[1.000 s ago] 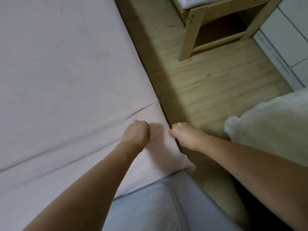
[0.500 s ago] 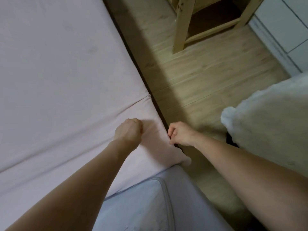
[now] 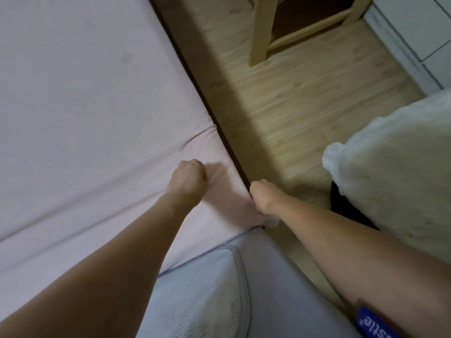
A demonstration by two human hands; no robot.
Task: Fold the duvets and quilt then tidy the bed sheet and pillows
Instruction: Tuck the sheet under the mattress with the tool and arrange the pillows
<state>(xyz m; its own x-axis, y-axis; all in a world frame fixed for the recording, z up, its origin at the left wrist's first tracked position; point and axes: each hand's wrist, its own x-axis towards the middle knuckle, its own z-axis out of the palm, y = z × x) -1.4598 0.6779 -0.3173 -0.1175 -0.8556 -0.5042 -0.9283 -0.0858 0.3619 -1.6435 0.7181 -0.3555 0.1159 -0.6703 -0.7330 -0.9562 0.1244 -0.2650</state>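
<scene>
Pink bed sheet [image 3: 85, 98], wooden floor [image 3: 305, 106], bare mattress [image 3: 280, 276]

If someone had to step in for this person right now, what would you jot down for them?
Left hand: fist gripping a bunch of the pink bed sheet on top of the mattress.
Right hand: gripping the sheet's edge at the bed's side.
Done: most of the sheet lies smooth.
Left: the near mattress corner is bare; pull the sheet over it. A fluffy white blanket sits at the right; no pillows in view.
</scene>
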